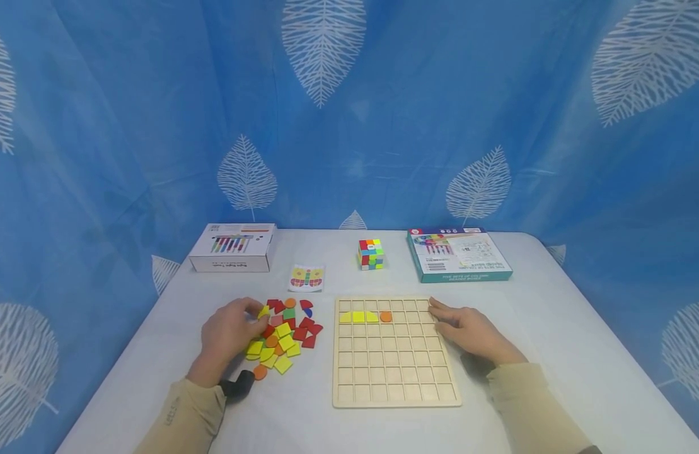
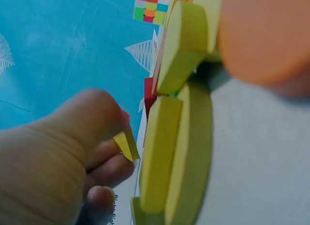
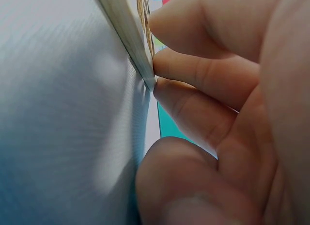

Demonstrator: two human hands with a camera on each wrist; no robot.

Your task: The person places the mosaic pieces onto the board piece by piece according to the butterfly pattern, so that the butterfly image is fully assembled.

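My left hand (image 1: 230,329) pinches a small yellow tile (image 1: 263,311) between thumb and fingers, at the left side of a pile of loose tiles. In the left wrist view the yellow tile (image 2: 127,145) shows partly, the rest hidden by the thumb. Around it lie yellow, red, orange and green tiles (image 1: 283,329). The right hand (image 1: 471,331) rests with its fingertips at the right edge of the wooden grid board (image 1: 377,378). On the board, a yellow square (image 1: 357,316) sits between two curved yellow tiles, with an orange disc (image 1: 386,316) to their right.
Behind the pile lies a pattern card (image 1: 306,279) showing a butterfly. A puzzle cube (image 1: 371,255) stands at the back middle. One white box (image 1: 231,248) is at the back left, and a teal-edged box (image 1: 459,255) at the back right.
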